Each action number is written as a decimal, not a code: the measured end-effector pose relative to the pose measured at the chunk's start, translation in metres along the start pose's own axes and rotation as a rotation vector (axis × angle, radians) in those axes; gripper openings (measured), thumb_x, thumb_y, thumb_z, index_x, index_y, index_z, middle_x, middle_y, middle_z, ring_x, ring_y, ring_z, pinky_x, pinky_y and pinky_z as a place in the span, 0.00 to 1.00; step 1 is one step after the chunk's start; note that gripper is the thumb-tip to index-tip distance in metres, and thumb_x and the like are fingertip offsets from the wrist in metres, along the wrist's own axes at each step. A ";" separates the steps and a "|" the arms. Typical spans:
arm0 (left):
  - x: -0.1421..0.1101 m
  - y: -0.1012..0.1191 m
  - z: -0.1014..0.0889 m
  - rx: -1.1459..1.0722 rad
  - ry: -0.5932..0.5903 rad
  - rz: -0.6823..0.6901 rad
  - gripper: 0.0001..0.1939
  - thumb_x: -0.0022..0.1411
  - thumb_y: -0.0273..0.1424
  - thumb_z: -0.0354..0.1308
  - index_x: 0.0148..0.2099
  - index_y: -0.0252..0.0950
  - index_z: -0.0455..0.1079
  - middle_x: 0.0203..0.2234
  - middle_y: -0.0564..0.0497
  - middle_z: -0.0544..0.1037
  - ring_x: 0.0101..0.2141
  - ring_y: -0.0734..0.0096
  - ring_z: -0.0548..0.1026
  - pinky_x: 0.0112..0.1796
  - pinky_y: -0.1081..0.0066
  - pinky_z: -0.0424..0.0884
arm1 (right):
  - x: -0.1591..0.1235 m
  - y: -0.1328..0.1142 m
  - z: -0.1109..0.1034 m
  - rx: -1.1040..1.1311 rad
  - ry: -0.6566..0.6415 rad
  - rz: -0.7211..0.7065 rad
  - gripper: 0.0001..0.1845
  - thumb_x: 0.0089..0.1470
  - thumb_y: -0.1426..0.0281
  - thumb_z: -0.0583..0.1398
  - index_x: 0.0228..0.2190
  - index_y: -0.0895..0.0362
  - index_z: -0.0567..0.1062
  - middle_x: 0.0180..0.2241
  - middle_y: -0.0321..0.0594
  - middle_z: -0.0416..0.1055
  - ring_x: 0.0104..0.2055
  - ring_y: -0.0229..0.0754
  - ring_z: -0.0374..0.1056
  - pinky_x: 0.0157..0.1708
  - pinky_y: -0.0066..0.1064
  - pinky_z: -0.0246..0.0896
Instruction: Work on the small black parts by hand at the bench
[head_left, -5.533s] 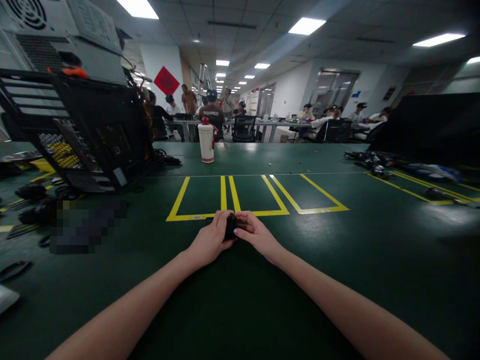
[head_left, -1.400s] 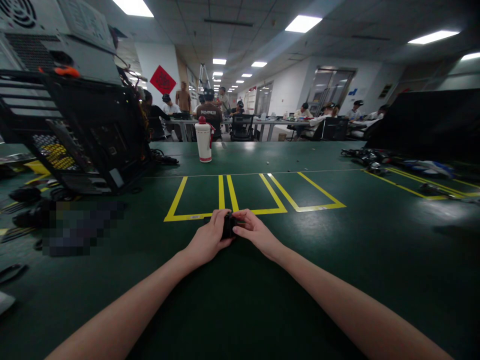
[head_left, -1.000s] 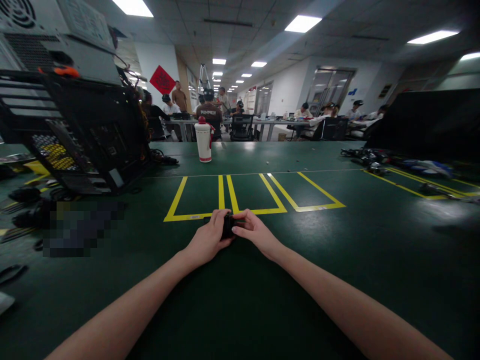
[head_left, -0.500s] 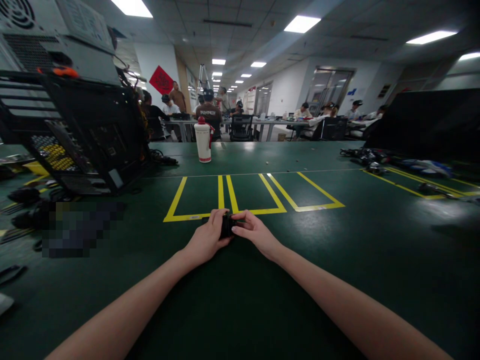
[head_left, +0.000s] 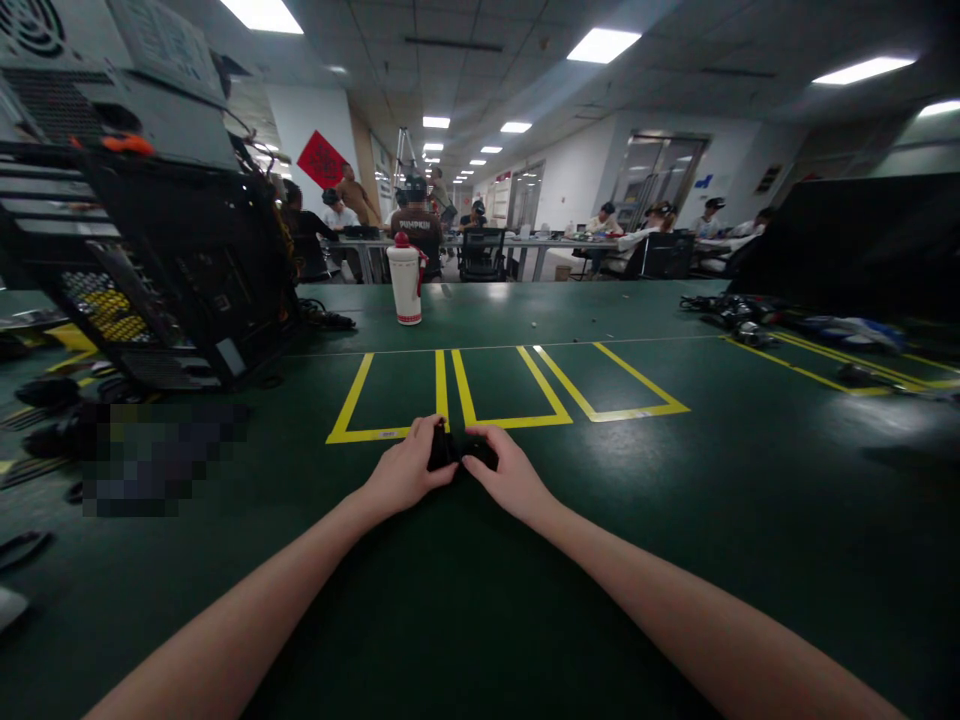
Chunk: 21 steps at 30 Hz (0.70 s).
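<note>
Just below the yellow tape, my left hand [head_left: 405, 468] is closed round a small black object [head_left: 441, 447] of boxy shape. Its kind cannot be told, since fingers cover much of it. To the right, my right hand [head_left: 511, 472] curls its thumb and fingers round something dark [head_left: 481, 453] that I cannot make out. A narrow gap lies between the fingertips of the two hands. Both hands rest low over the dark green tabletop [head_left: 465, 600].
Yellow tape outlines [head_left: 510, 424] lie ahead of my hands. Beyond stands a white cup with a red lid [head_left: 406, 285]. At left is an open black computer case [head_left: 202, 270] with cables; at right, a dark screen-like panel [head_left: 855, 245]. People sit at far tables.
My hands were together on the black object; now they have parted slightly, the left shifting left with the object. My right hand's fingers now curl round something dark.
</note>
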<state>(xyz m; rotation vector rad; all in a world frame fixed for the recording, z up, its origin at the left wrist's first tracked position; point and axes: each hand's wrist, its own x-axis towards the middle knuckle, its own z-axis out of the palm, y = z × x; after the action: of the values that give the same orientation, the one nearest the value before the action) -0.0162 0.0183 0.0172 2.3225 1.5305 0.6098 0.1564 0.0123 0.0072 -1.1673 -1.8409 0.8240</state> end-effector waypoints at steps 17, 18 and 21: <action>0.001 -0.004 -0.002 -0.114 -0.015 -0.097 0.32 0.49 0.41 0.55 0.53 0.39 0.48 0.46 0.46 0.65 0.44 0.59 0.67 0.39 0.65 0.66 | 0.001 0.006 0.002 -0.172 -0.026 -0.021 0.18 0.46 0.71 0.56 0.42 0.52 0.64 0.43 0.41 0.62 0.49 0.50 0.56 0.48 0.47 0.51; 0.001 -0.002 -0.002 -0.114 -0.019 -0.104 0.33 0.48 0.41 0.56 0.54 0.38 0.48 0.46 0.46 0.64 0.44 0.58 0.67 0.39 0.64 0.66 | 0.001 0.006 0.002 -0.171 -0.023 -0.018 0.18 0.46 0.71 0.56 0.42 0.52 0.64 0.43 0.41 0.62 0.48 0.50 0.56 0.48 0.47 0.50; 0.000 0.003 -0.003 -0.096 -0.011 -0.130 0.33 0.48 0.38 0.57 0.53 0.38 0.48 0.48 0.45 0.63 0.46 0.57 0.66 0.41 0.63 0.65 | 0.001 0.004 0.002 -0.160 -0.015 -0.001 0.18 0.45 0.70 0.57 0.41 0.53 0.64 0.43 0.41 0.63 0.48 0.50 0.56 0.48 0.47 0.49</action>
<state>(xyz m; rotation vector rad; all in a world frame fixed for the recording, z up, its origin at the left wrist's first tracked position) -0.0154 0.0170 0.0214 2.1340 1.5960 0.6213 0.1557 0.0144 0.0028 -1.2616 -1.9485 0.6962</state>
